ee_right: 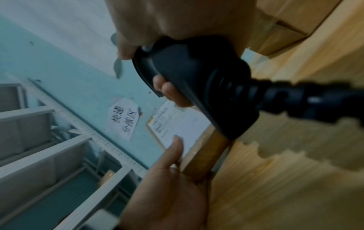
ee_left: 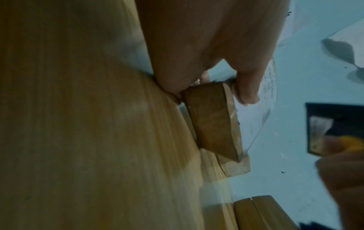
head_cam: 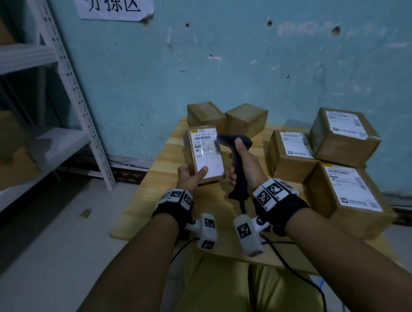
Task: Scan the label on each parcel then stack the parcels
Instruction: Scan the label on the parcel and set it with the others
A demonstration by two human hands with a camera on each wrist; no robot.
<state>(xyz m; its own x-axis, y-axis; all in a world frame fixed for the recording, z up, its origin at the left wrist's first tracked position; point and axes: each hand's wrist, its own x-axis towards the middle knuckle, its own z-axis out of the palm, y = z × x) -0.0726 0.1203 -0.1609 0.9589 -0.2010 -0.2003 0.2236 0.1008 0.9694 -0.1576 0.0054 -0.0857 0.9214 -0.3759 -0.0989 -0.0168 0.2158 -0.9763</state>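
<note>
My left hand [head_cam: 191, 177] holds a small brown parcel [head_cam: 206, 153] tilted up above the wooden table [head_cam: 154, 182], thumb on its white label [head_cam: 208, 160]. The same parcel [ee_left: 212, 123] shows edge-on in the left wrist view, and its label [ee_right: 183, 124] appears in the right wrist view under the left thumb. My right hand [head_cam: 242, 163] grips a black handheld scanner [head_cam: 238, 149] by its handle [ee_right: 199, 80], head just right of the label's upper part. Three labelled parcels [head_cam: 342, 136] sit grouped at the right.
Two plain brown boxes [head_cam: 227, 117] stand at the table's far edge against the blue wall. A white metal shelf rack [head_cam: 72, 91] with cartons is at the left. The scanner cable [head_cam: 289, 266] trails off the table's near edge by my right forearm.
</note>
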